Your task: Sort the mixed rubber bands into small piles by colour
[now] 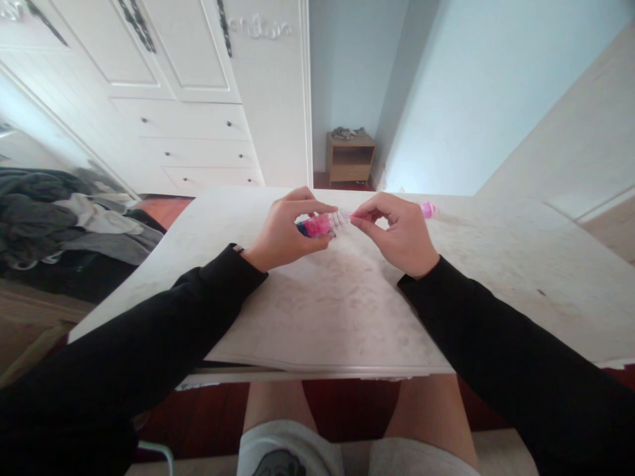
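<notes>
My left hand is wrapped around a small clear plastic bottle with pink and dark blue colouring. The bottle lies nearly sideways above the table, its clear ridged end facing right. At that end my right hand has thumb and forefinger pinched together; what they hold, if anything, is too small to make out. Behind the right hand, a pink and clear plastic piece rests on the table, partly covered by the hand.
Both hands are over a whitish, stained table, with my legs below its front edge. Dark and white clothes are heaped at the left. Beyond the table are a white wardrobe and a small wooden cabinet.
</notes>
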Motion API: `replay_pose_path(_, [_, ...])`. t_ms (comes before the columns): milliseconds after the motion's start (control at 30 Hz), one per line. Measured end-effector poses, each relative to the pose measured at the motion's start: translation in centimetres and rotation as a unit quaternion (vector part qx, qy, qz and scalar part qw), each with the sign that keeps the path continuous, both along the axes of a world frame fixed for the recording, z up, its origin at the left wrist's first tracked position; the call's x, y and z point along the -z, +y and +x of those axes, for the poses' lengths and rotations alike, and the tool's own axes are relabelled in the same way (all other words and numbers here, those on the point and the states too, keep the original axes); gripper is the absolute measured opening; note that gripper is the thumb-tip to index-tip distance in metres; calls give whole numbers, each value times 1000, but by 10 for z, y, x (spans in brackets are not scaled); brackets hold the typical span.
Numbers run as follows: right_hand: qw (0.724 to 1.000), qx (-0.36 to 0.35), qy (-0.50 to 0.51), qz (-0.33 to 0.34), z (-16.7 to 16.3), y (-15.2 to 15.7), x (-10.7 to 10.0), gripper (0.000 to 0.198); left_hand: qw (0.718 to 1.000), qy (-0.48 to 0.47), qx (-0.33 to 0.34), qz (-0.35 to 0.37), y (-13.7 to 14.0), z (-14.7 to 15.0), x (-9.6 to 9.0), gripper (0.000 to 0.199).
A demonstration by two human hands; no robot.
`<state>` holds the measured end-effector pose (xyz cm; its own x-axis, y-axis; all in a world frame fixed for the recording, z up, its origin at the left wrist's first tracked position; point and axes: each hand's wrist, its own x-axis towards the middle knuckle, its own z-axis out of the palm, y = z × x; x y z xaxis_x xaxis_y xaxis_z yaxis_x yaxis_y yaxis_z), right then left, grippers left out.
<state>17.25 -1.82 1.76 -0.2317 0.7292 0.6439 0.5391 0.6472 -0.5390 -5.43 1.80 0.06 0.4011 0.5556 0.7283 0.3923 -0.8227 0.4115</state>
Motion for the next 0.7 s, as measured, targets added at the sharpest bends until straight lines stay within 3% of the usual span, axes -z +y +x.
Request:
replay_pose_path(267, [998,-64,-11,-4,-7,-5,0,12,998,43,34,-19,-4,0,-1,35])
replay_pose_path(533, [999,-35,-31,-10,-7,-8,1,4,998,40,43,-12,-5,0,-3,35])
replay_pose_path(700, [998,-36,-56,-8,-7,-13,-2,9,999,35,41,-9,-6,0,-3,33])
